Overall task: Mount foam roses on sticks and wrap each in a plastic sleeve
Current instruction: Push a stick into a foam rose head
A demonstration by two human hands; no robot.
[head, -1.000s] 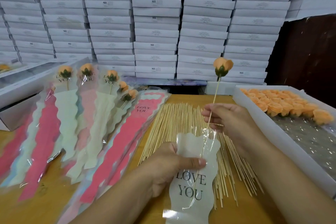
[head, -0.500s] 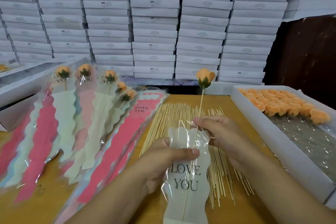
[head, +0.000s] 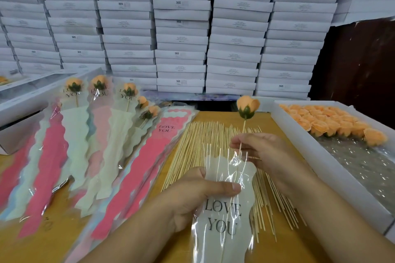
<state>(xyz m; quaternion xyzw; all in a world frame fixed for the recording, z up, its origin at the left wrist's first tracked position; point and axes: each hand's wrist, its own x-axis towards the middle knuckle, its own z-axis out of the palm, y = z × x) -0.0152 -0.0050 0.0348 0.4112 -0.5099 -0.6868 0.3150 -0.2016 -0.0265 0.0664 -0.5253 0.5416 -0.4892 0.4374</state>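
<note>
left hand (head: 192, 200) grips sleeve (head: 224, 215); right hand (head: 265, 153) pinches rose stick (head: 243, 132).

Glossy plastic sleeve (head: 224, 209) — wooden stick (head: 243, 132)

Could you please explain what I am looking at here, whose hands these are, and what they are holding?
There is no machine: a person wears a camera on the head, so this single view looks forward and down at their own two hands. The left hand grips a clear plastic sleeve printed LOVE YOU. The right hand pinches a thin stick topped with an orange foam rose, the stick's lower part already inside the sleeve. On the wooden table lie a spread of bare sticks, empty pink and pale sleeves, and several wrapped roses at the left. A white tray at the right holds loose rose heads. White boxes are stacked behind.
</note>
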